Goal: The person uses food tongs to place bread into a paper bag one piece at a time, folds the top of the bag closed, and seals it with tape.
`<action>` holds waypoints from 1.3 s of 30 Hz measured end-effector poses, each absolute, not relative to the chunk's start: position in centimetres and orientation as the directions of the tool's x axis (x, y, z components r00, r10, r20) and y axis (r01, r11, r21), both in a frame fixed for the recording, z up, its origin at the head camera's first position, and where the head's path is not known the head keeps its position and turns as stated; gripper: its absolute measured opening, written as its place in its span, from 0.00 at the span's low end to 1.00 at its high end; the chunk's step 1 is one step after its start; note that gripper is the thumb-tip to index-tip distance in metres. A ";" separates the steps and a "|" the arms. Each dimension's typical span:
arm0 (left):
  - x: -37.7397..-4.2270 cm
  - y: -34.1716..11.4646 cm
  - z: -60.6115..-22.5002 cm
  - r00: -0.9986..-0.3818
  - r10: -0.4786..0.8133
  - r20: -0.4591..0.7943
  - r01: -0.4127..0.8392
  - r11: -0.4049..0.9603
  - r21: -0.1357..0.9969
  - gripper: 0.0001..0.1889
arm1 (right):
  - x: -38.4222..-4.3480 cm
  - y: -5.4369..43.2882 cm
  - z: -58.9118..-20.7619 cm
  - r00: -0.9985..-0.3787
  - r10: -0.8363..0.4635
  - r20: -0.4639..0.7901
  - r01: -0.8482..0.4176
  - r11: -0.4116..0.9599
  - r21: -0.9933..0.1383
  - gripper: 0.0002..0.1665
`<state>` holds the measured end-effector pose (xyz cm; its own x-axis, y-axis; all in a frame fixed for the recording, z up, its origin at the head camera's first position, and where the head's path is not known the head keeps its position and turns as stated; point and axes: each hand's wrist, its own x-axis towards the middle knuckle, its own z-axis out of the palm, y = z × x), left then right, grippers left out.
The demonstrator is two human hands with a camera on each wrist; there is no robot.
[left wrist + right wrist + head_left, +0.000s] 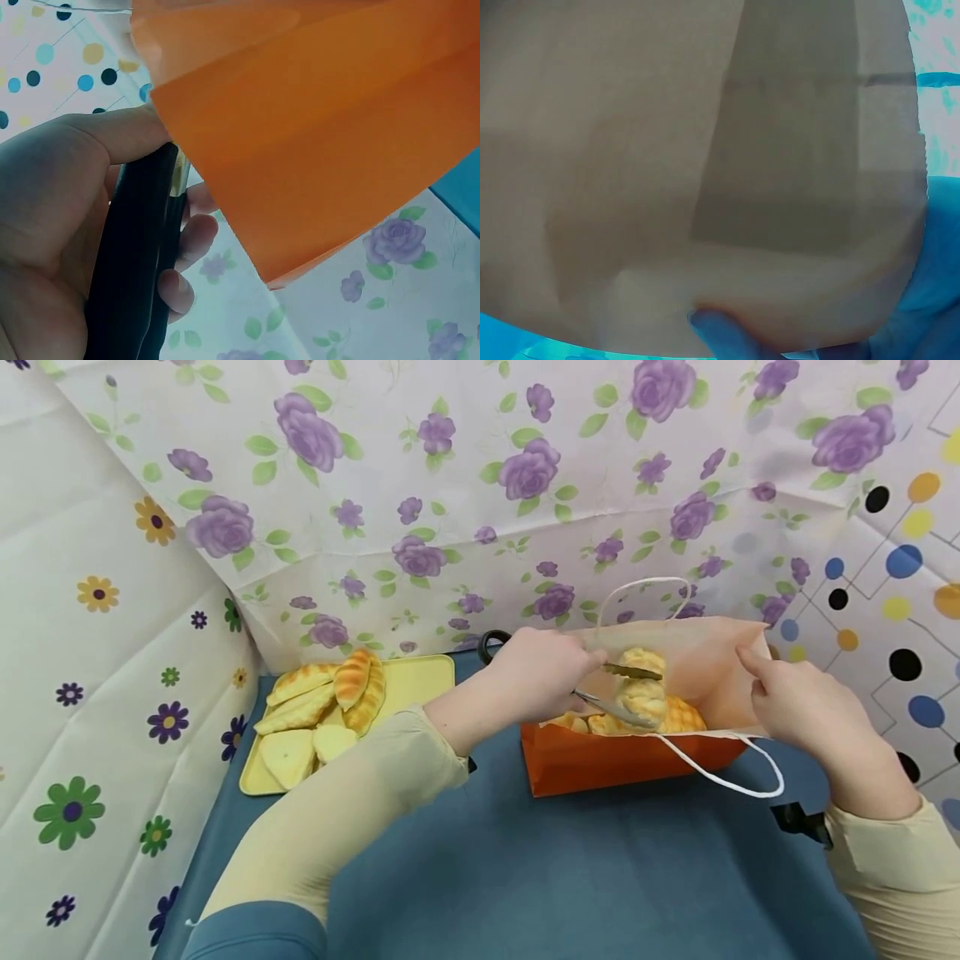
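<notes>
My left hand [536,672] grips tongs with black handles [135,240], its fingers curled round them in the left wrist view. Between the metal tong ends is a pale golden bread piece [641,689], in the mouth of an orange paper bag [600,764]. More bread with a scored crust [682,717] lies inside the bag, partly hidden by its front wall. My right hand [806,702] pinches the bag's right edge, thumb on the inner side. The bag's pale inner paper [652,150] fills most of the right wrist view.
On the left, a yellow tray [423,681] carries several bread pieces [300,710], some browned, some pale. White cord handles [720,781] stick out from the bag. Flowered and dotted sheets [450,485] hang round the blue-covered table [570,868].
</notes>
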<state>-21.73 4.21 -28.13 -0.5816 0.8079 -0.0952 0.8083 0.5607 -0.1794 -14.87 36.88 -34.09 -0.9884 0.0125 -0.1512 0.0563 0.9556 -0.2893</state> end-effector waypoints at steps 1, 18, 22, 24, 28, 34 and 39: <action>-21.8 4.4 -28.2 -0.578 0.810 -0.100 0.809 0.553 -0.198 0.39 | -14.8 36.9 -34.1 -0.989 0.011 -0.148 0.053 0.956 -0.289 0.37; -22.6 5.5 -29.4 -0.497 0.849 -0.178 0.836 0.413 -0.363 0.15 | -14.5 36.9 -33.9 -0.990 0.016 -0.141 0.056 0.958 -0.282 0.37; -23.0 5.4 -29.9 -0.490 0.847 -0.208 0.847 0.406 -0.343 0.12 | -14.5 36.9 -33.9 -0.990 0.020 -0.142 0.060 0.957 -0.283 0.37; -23.2 5.4 -30.0 -0.492 0.842 -0.220 0.850 0.410 -0.332 0.12 | -14.5 36.8 -33.9 -0.990 0.022 -0.138 0.061 0.957 -0.284 0.37; -23.4 5.5 -30.1 -0.496 0.838 -0.226 0.849 0.414 -0.327 0.12 | -14.4 36.8 -33.9 -0.990 0.025 -0.138 0.064 0.956 -0.287 0.37; -23.3 5.6 -30.2 -0.487 0.849 -0.204 0.848 0.404 -0.342 0.12 | -14.4 36.9 -33.9 -0.990 0.026 -0.139 0.065 0.956 -0.287 0.37; -23.4 5.4 -30.3 -0.481 0.856 -0.191 0.850 0.402 -0.340 0.11 | -14.3 36.9 -33.9 -0.990 0.029 -0.141 0.070 0.954 -0.292 0.37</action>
